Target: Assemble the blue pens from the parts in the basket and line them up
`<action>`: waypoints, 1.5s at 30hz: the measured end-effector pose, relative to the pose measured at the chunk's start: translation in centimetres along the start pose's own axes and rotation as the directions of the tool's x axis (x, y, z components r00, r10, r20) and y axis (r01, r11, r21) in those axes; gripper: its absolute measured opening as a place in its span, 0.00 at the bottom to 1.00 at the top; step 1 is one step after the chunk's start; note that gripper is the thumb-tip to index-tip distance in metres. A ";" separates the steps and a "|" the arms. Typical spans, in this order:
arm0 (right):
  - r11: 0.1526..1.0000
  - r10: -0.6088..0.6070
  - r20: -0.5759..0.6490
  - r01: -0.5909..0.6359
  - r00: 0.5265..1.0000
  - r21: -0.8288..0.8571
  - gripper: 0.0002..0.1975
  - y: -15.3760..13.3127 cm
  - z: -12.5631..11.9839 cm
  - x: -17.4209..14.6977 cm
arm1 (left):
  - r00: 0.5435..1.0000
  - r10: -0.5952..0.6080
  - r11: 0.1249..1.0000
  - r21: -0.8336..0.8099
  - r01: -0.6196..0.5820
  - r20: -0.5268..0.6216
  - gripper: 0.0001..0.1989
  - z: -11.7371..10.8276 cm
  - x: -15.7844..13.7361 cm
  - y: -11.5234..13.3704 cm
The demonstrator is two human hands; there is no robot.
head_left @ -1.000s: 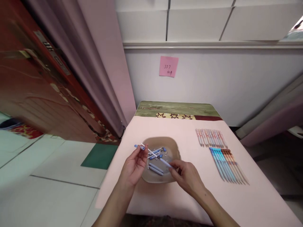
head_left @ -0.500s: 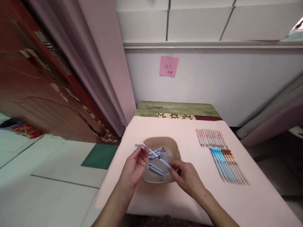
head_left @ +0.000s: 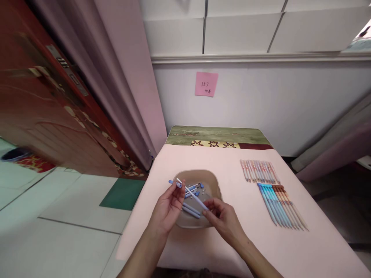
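Observation:
My left hand [head_left: 167, 206] is closed, with a short blue upper pen part [head_left: 175, 183] pinched between thumb and fingertips. My right hand [head_left: 223, 216] grips a light blue pen barrel [head_left: 199, 202] by its lower end. A white refill [head_left: 188, 189] sticks out of that barrel, slanting up to the left past my left fingertips. I cannot tell whether the refill touches those fingers. Beneath both hands stands a beige plastic basin [head_left: 213, 175]. Inside it lie loose blue pen barrels [head_left: 191, 211], a few blue pen pieces [head_left: 201, 185] and small white bits.
Rows of finished-looking pens lie to the right: patterned clear ones [head_left: 259, 171], blue ones [head_left: 272, 204] and brown-topped ones [head_left: 290, 208]. A pink cloth [head_left: 232, 247] covers most of the table. Behind it rises a wall with a pink note [head_left: 206, 84]; a reddish door [head_left: 52, 116] stands at left.
My right hand has shifted slightly left, and the refill end now sits closer across my left fingertips. My left hand keeps its hold on the blue part. The camera view has tilted slightly.

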State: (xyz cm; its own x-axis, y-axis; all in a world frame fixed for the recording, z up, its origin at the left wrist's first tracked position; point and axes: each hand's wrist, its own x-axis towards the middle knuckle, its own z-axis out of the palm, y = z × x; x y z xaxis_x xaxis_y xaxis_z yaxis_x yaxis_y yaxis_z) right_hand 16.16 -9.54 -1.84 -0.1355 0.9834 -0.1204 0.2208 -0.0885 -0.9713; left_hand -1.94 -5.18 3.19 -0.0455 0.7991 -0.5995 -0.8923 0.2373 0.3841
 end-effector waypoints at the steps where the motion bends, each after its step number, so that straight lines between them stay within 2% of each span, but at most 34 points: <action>1: 0.999 0.009 -0.007 -0.008 1.000 0.033 0.08 0.2 0.1 0.1 | 1.000 -0.004 1.000 0.010 0.004 0.002 0.07 0.1 -0.2 -0.2; 10: 0.945 0.057 -0.064 -0.033 0.996 0.326 0.15 0.3 0.6 0.2 | 0.995 -0.100 0.990 0.103 0.097 0.027 0.06 0.2 -1.1 -1.9; 12: 0.970 0.003 -0.126 0.028 0.992 0.243 0.14 -0.1 0.3 -0.1 | 0.996 -0.087 0.991 0.099 0.085 0.015 0.06 0.0 -0.8 -1.9; 15: 0.983 -0.185 -0.238 0.179 0.953 -0.046 0.11 -0.7 -0.3 -0.8 | 0.998 -0.066 0.995 0.078 0.065 0.010 0.06 -0.3 -0.5 -1.8; 19: 0.874 -0.439 -0.242 0.348 0.865 -0.340 0.08 -1.4 -0.8 -1.6 | 0.999 -0.045 0.995 0.085 0.046 -0.012 0.06 -0.4 -0.3 -1.7; 22: 0.798 -0.531 -0.217 0.397 0.820 -0.452 0.07 -1.7 -0.8 -1.9 | 1.000 -0.011 0.995 0.096 0.012 -0.011 0.06 -0.4 -0.4 -1.7; 25: 0.753 -0.571 -0.205 0.408 0.795 -0.516 0.07 -1.9 -0.7 -1.8 | 0.998 0.060 0.991 0.120 -0.061 0.011 0.06 -0.4 -0.6 -1.8; 29: 0.744 -0.576 -0.202 0.405 0.792 -0.532 0.07 -1.8 -0.5 -1.7 | 0.993 0.118 0.983 0.141 -0.119 0.021 0.06 -0.4 -0.8 -1.8; 38: 0.750 -0.553 -0.195 0.382 0.810 -0.540 0.07 -1.7 -0.7 -1.8 | 0.999 0.046 0.989 0.141 -0.047 0.011 0.05 -0.6 -0.7 -2.0; 45: 0.738 -0.583 -0.207 0.406 0.786 -0.539 0.08 -2.0 -0.7 -1.8 | 0.995 0.070 0.949 0.303 -0.090 0.074 0.02 -0.7 -1.4 -2.8</action>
State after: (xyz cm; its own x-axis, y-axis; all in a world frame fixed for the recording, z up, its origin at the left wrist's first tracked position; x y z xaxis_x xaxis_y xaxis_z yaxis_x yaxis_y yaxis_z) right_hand 16.66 -11.01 0.42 -0.0349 0.8572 0.5139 0.6284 0.4186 -0.6556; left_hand 0.28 -7.36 2.41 -0.0747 0.8527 -0.5170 -0.7061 0.3209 0.6312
